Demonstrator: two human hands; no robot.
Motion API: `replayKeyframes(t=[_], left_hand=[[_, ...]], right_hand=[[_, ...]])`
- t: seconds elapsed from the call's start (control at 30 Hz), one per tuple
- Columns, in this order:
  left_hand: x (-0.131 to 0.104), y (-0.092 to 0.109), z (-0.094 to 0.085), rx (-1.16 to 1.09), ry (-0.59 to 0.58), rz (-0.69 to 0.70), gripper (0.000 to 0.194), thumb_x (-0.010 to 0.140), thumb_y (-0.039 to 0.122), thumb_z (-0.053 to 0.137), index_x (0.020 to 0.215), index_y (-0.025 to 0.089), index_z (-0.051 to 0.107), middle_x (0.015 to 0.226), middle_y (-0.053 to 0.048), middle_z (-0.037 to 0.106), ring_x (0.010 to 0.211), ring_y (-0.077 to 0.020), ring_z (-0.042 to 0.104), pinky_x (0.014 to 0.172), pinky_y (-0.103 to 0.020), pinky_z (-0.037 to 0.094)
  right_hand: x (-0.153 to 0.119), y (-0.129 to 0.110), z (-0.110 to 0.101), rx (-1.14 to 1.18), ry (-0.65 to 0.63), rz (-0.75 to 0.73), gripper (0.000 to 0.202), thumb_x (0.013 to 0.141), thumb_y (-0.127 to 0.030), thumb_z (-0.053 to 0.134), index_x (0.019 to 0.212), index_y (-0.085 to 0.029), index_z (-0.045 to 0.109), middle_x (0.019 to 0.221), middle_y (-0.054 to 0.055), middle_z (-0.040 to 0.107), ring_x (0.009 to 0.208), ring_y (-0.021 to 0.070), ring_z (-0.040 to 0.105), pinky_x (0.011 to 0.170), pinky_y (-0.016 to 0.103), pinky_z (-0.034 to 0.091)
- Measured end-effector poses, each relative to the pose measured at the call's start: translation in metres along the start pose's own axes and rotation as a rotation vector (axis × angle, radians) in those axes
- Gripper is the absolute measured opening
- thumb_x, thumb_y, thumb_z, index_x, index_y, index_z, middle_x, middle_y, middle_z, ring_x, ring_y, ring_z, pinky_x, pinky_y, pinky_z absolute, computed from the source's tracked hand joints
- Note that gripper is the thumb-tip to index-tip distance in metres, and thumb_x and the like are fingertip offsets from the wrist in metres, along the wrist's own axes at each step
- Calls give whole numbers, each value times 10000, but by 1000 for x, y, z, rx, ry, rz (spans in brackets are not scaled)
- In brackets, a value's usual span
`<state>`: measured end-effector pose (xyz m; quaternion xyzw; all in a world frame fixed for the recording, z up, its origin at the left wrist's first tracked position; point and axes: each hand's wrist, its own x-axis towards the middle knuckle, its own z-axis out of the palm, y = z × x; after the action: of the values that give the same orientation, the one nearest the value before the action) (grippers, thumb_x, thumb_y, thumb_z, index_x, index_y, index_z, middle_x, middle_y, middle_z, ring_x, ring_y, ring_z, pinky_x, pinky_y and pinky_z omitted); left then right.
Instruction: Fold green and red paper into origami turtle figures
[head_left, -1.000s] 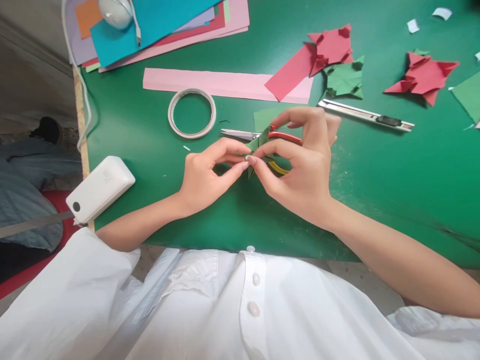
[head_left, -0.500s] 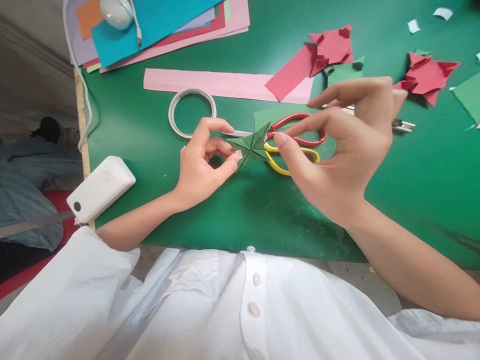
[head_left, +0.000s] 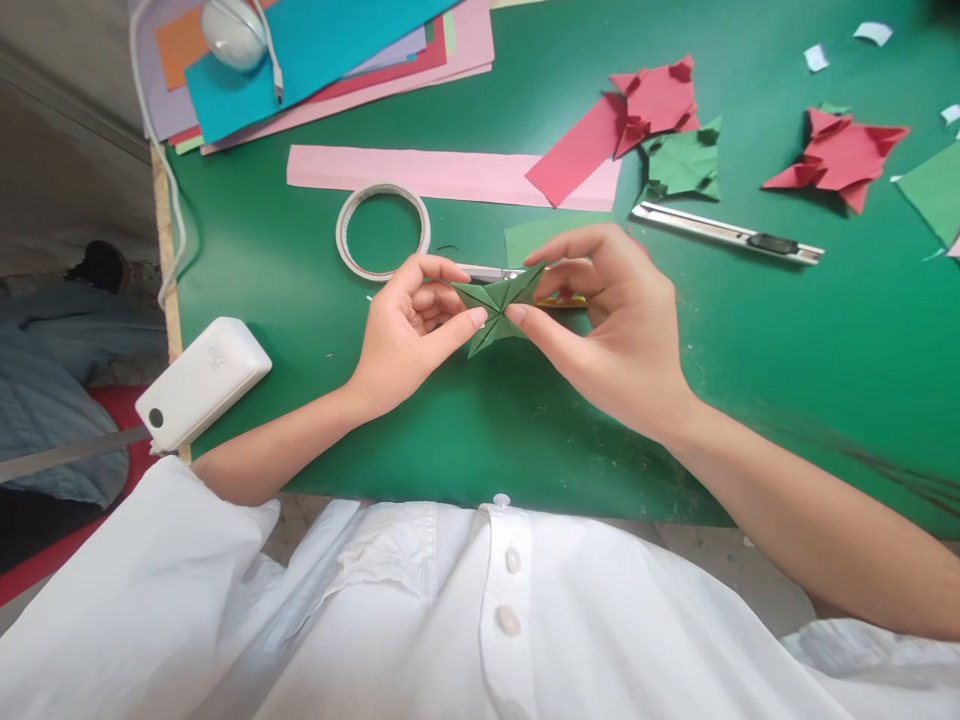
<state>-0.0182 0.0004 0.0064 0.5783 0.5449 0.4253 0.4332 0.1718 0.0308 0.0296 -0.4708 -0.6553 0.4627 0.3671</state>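
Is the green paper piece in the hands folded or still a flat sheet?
Folded: the green paper piece shows raised creases and star-like points, pinched between the left hand and the right hand.

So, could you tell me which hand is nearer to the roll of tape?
The left. The left hand sits just below the tape roll, pinching the folded green paper. The right hand grips the paper's other side, farther off.

No legible text on anything.
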Motion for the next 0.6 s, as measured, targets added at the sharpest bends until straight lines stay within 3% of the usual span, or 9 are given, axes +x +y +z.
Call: replayKeyframes(t=[0.27,0.47,0.6], left_hand=[[1,3,-1,-27,14,-15,481,809,678,733,1013,265,593,616,69,567,538,-95,581,551,-250,541],[2,1,-1,-79,-53,17,471,830,590,751,1104,285,519,720,67,586,726,-118,672,751,-269,595],[2,0,-2,-68,-101,-16,377,839,421,751,1103,274,527,702,68,588,714,-117,663,745,-259,589]], right_hand=[[-1,1,-1,-9,-63,-3,240,820,-273,687,1020,-267,555,735,-44,644,699,156,628,689,346,517],[2,3,-4,62,-37,6,231,811,-257,692,992,-261,549,721,-44,618,663,139,610,605,311,479],[3,5,-5,35,-72,-4,242,789,-231,680,995,-264,556,684,-56,594,624,135,596,581,302,460]])
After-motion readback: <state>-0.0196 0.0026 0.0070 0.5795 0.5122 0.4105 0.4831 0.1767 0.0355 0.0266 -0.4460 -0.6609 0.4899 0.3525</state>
